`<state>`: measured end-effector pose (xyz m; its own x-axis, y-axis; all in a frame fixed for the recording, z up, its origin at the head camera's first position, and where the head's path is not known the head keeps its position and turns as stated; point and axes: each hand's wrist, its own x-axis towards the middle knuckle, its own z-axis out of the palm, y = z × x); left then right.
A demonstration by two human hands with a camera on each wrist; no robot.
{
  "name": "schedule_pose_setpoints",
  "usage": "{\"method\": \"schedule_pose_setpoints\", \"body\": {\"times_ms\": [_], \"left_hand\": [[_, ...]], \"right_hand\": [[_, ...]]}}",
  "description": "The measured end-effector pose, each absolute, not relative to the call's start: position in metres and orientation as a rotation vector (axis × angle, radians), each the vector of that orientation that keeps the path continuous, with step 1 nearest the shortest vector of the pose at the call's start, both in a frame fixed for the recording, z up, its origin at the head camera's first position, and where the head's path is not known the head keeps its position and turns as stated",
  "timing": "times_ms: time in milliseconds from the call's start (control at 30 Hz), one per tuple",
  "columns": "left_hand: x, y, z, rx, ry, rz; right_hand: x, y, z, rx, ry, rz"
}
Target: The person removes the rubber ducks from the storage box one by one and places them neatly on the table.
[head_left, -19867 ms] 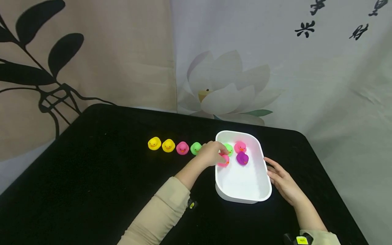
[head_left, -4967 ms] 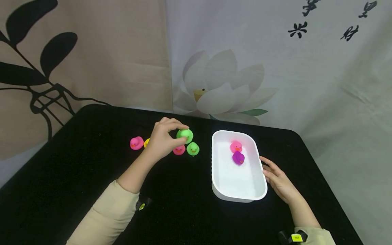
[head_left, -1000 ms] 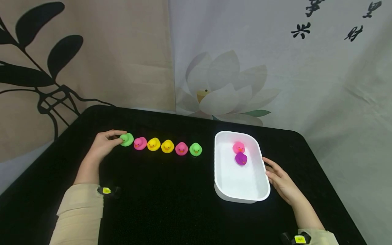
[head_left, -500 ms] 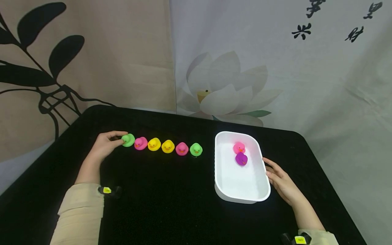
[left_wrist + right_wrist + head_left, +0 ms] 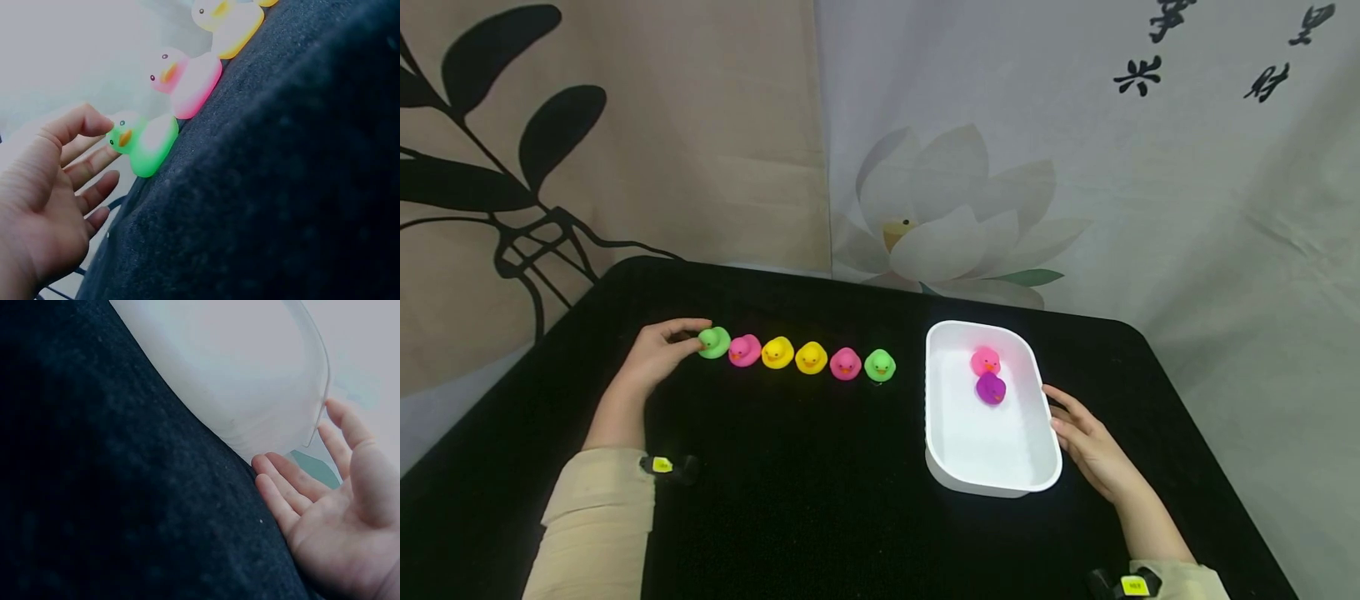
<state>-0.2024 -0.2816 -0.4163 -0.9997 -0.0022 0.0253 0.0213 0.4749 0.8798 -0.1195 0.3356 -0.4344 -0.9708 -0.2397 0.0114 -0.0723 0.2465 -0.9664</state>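
At the left end of a row of rubber ducks, my left hand (image 5: 658, 354) pinches a green rubber duck (image 5: 715, 342) by its head between thumb and forefinger. The duck stands on the black cloth, close beside a pink duck (image 5: 194, 87). My right hand (image 5: 1093, 446) touches the outer right side of a white plastic bin (image 5: 992, 454) with its fingertips, its fingers fairly straight. Inside the bin lie a pink duck (image 5: 985, 361) and a purple duck (image 5: 991, 388), touching each other.
Two yellow ducks (image 5: 778, 353), another pink duck (image 5: 846, 364) and another green duck (image 5: 880, 366) continue the row toward the bin. A black cloth (image 5: 820, 483) covers the table. Behind its far edge hangs a printed curtain (image 5: 715, 150).
Earlier, two further ducks, one pink and one green, were in the bin; both now stand at the row's left end. In the last half second almost nothing has moved.
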Motion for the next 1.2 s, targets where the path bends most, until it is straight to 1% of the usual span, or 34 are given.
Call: {"method": "schedule_pose_setpoints", "body": {"times_ms": [200,467,600,767,933,1200], "left_hand": [[-0.203,-0.277,-0.406,-0.033,-2.623,-1.556],[-0.201,-0.258,-0.382,-0.064,-2.548,-1.468],[-0.2,-0.243,-0.369,-0.101,-2.514,-1.462],[-0.198,-0.22,-0.356,-0.207,-2.5,-1.472],[-0.194,-0.195,-0.348,-0.325,-2.461,-1.506],[-0.185,-0.161,-0.339,-0.435,-2.445,-1.569]], "right_hand": [[-0.12,0.336,-0.434,-0.292,2.354,-1.828],[-0.121,0.335,-0.434,-0.314,2.354,-1.82],[-0.121,0.335,-0.434,-0.317,2.352,-1.827],[-0.12,0.335,-0.434,-0.297,2.354,-1.829],[-0.12,0.336,-0.435,-0.284,2.365,-1.822],[-0.12,0.336,-0.435,-0.276,2.374,-1.814]]}}
